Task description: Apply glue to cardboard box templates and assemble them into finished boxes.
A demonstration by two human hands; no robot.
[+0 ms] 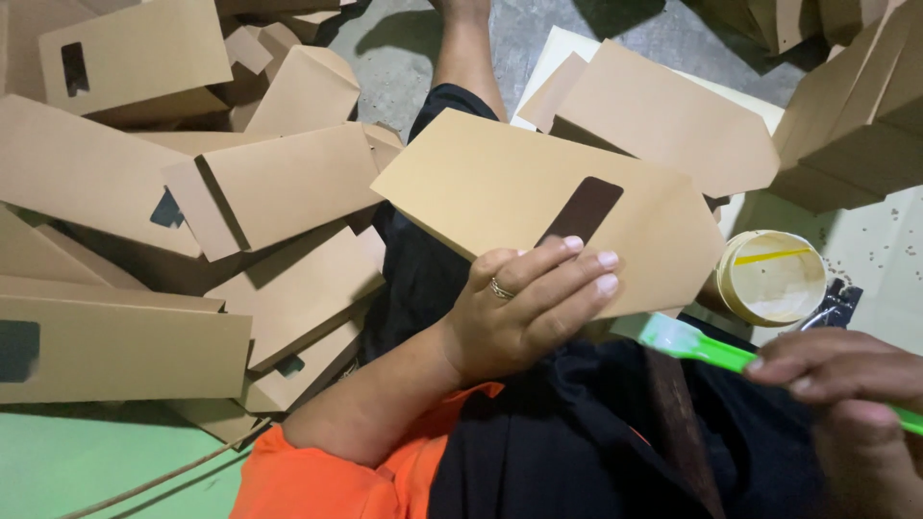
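My left hand (524,308), with a ring on one finger, grips the near edge of a flat tan paper envelope blank (500,187) that has a dark rectangular window. The blank lies across my lap, over black trousers. My right hand (846,380) at the lower right is closed around a green brush (697,344), whose pale tip points left toward the blank's lower edge. A small round tub (774,276) with pale contents stands just right of the blank.
A heap of folded tan window envelopes (250,183) covers the floor at left. More flat blanks (663,115) lie behind the held one, and a stack (856,125) rises at the upper right. My bare leg (466,53) stretches over grey floor. A green mat (87,461) shows lower left.
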